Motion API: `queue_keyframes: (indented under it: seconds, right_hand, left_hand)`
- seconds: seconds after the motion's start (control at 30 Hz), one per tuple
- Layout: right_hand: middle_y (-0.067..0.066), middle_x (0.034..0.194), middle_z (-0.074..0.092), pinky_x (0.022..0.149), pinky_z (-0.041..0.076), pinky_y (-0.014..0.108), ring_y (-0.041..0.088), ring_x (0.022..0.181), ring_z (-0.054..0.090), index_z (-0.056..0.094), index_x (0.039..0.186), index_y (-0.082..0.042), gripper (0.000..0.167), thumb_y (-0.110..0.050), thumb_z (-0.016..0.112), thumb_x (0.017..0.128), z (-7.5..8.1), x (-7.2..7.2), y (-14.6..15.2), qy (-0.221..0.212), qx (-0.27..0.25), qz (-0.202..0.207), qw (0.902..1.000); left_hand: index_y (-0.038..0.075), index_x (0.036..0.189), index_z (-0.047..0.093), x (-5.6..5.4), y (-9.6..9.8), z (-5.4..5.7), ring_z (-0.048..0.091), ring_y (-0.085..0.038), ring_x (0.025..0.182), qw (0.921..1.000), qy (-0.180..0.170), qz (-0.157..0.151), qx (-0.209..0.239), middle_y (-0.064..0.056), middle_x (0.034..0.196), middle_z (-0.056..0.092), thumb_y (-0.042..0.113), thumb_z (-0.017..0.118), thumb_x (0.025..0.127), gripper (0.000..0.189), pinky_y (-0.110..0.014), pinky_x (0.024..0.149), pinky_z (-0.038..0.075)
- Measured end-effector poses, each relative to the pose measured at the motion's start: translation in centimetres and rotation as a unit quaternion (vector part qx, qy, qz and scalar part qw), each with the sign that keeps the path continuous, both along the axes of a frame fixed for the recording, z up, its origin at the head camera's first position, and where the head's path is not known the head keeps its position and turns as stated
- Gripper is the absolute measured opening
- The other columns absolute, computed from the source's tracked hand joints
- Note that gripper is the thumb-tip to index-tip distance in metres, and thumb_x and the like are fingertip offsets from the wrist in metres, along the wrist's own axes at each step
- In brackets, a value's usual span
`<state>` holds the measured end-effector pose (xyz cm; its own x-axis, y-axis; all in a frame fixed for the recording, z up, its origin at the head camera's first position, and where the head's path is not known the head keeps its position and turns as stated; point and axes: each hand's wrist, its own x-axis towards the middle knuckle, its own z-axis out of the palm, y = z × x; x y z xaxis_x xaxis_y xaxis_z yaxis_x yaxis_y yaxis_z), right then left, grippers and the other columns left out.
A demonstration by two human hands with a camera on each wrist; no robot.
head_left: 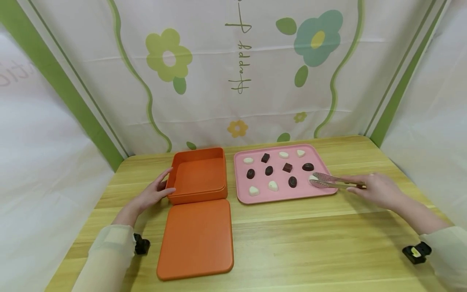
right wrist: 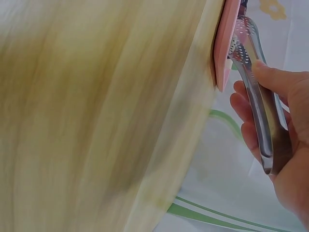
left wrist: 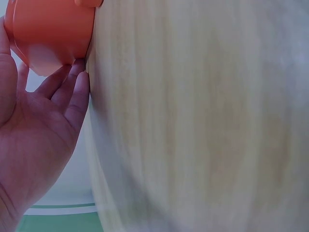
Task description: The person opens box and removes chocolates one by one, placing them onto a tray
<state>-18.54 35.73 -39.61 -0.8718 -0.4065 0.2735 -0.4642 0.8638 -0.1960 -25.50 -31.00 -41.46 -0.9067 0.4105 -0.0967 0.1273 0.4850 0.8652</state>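
Note:
My left hand rests against the left side of an orange square box, its fingers along the wall and its thumb at the near corner. In the left wrist view the fingertips meet the orange box wall. My right hand holds metal tongs with perforated tips. Those tips stand on either side of a white chocolate at the right end of a pink tray. In the right wrist view the tongs lie between thumb and fingers, tips over the tray edge.
Several white and dark chocolates lie spaced in rows on the tray. The orange lid lies flat in front of the box. A printed curtain stands behind the wooden table.

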Motion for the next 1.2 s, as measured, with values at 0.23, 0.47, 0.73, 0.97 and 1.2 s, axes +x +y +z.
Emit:
queue_keyframes:
  seconds: [0.23, 0.47, 0.73, 0.97, 1.2]
  right_hand:
    - [-0.007, 0.074, 0.065, 0.044, 0.026, 0.025, 0.0, 0.046, 0.029, 0.07, 0.12, -0.007, 0.036, -0.016, 0.076, 0.085, 0.2, 0.0, -0.1, -0.016, -0.016, -0.016, 0.9996]
    - [0.004, 0.086, 0.071, 0.042, 0.027, 0.024, 0.0, 0.046, 0.032, 0.068, 0.121, -0.004, 0.038, -0.016, 0.076, 0.085, 0.9, -0.2, -0.7, -0.008, -0.056, -0.021, 0.9982]
    - [0.017, 0.091, 0.069, 0.046, 0.035, 0.028, 0.013, 0.06, 0.051, 0.058, 0.131, 0.002, 0.047, -0.023, 0.069, 0.092, 2.2, -0.4, -1.5, -0.054, -0.094, -0.061, 0.9922]
    - [0.036, 0.124, 0.052, 0.077, 0.043, 0.064, 0.053, 0.104, 0.053, 0.044, 0.14, 0.006, 0.055, -0.024, 0.061, 0.098, 2.9, -0.7, -1.7, -0.066, -0.109, -0.081, 0.9886]
    - [0.03, 0.122, 0.047, 0.075, 0.045, 0.063, 0.051, 0.104, 0.052, 0.035, 0.142, 0.008, 0.06, -0.021, 0.062, 0.097, 2.6, -1.4, -1.0, -0.073, -0.142, -0.088, 0.9832]
  left_hand:
    - [0.016, 0.158, 0.005, 0.1, 0.1, 0.1, 0.024, -0.048, 0.138, 1.0, -0.004, 0.002, 0.005, -0.036, 0.15, 0.023, 0.019, 0.057, 0.1, 0.078, -0.06, 0.107, 0.024]
    - [0.015, 0.158, 0.006, 0.0, 0.0, 0.2, 0.023, -0.048, 0.138, 1.0, -0.005, 0.008, -0.001, -0.035, 0.15, 0.024, 0.022, 0.058, 0.1, 0.078, -0.06, 0.108, 0.023]
    - [0.015, 0.158, 0.006, 0.3, 0.3, 0.3, 0.023, -0.048, 0.139, 0.9999, -0.006, 0.008, 0.006, -0.035, 0.15, 0.023, 0.02, 0.057, 0.1, 0.077, -0.06, 0.108, 0.022]
    - [0.014, 0.158, 0.006, 0.1, 0.2, 0.1, 0.023, -0.048, 0.139, 0.9999, -0.002, 0.005, 0.009, -0.035, 0.15, 0.023, 0.02, 0.057, 0.1, 0.077, -0.06, 0.108, 0.023]
    - [0.016, 0.158, 0.006, 0.2, 0.0, 0.0, 0.021, -0.047, 0.14, 0.9999, -0.008, 0.008, 0.008, -0.034, 0.151, 0.022, 0.022, 0.057, 0.1, 0.078, -0.06, 0.108, 0.022]
